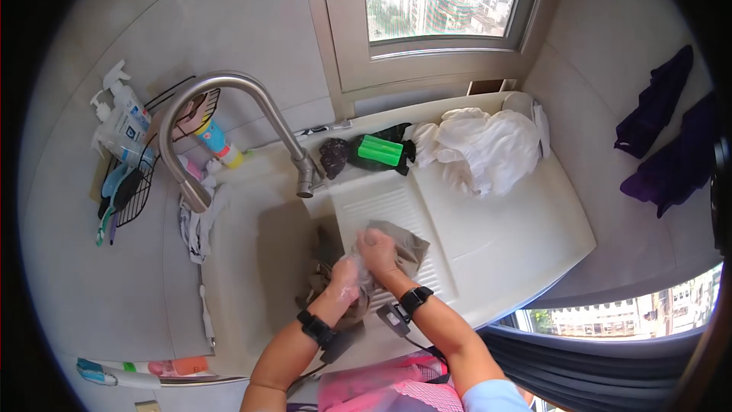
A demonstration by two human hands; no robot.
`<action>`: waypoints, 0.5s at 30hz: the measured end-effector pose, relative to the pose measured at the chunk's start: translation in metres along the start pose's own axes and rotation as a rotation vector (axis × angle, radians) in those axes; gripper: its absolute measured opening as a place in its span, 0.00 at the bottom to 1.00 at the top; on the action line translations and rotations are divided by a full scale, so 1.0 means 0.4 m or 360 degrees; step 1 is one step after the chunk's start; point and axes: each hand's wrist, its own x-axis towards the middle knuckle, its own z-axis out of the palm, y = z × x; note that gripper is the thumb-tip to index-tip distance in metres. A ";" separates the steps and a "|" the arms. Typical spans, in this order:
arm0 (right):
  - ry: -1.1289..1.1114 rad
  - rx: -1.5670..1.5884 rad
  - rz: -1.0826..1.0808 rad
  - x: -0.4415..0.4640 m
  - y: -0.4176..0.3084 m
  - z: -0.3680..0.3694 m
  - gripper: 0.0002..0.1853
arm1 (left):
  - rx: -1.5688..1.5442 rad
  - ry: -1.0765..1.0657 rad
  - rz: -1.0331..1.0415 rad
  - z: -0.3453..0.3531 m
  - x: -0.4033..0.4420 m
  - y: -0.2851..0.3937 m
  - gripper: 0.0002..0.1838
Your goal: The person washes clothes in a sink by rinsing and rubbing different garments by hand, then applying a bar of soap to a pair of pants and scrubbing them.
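My left hand (346, 278), wet with what looks like suds, is closed on a soaked grey-brown cloth garment (409, 248) at the edge between the sink basin and the ribbed washboard. Close beside it, my right hand (377, 249) is a fist gripping the same garment over the washboard (381, 202). Part of the garment spreads flat on the ribs to the right, while darker folds hang down into the basin on the left. The exact kind of garment is hidden by its bunching.
The curved faucet (263, 95) arches over the basin (236, 290). Behind the washboard, a green soap bar (380, 149) lies on dark cloth, beside a white cloth heap (488, 149). Bottles (122, 126) fill a wall rack at left. Purple cloths (656, 107) hang at right.
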 end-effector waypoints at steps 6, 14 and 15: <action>-0.0263 0.0159 -0.0365 -0.054 -0.147 -0.012 0.12 | -0.0152 -0.0486 -0.0125 0.051 -0.097 0.124 0.23; -0.0866 0.0298 -0.0513 0.062 -0.161 -0.116 0.18 | 0.0679 -0.0656 0.0111 0.055 -0.209 0.289 0.18; -0.0926 0.0079 -0.0597 0.045 -0.117 -0.117 0.19 | 0.0429 -0.0614 0.0207 0.053 -0.223 0.298 0.17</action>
